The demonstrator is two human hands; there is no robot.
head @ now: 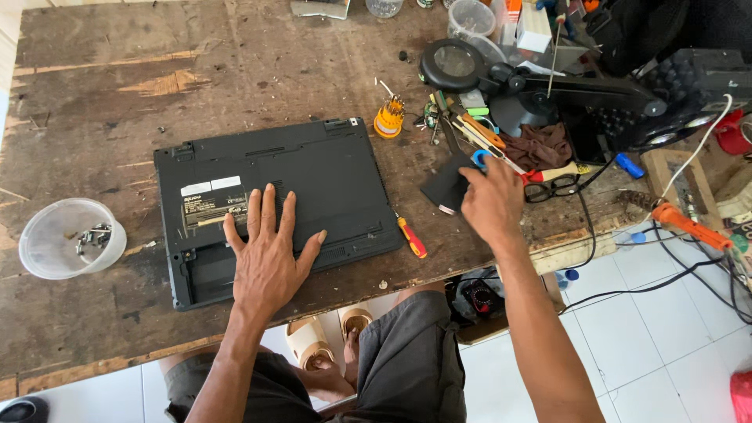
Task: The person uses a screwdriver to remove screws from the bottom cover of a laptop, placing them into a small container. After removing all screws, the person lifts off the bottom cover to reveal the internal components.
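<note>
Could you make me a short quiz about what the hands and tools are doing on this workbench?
1. True or false: the left hand lies flat on the upturned black laptop.
2. What does the clear plastic cup at the bench's left edge hold: A) water, B) small metal parts, C) nothing?
3. Which tool lies just right of the laptop's lower corner?

Key
1. True.
2. B.
3. A red and yellow screwdriver, apart from the right hand, which reaches toward the tool pile.
</note>
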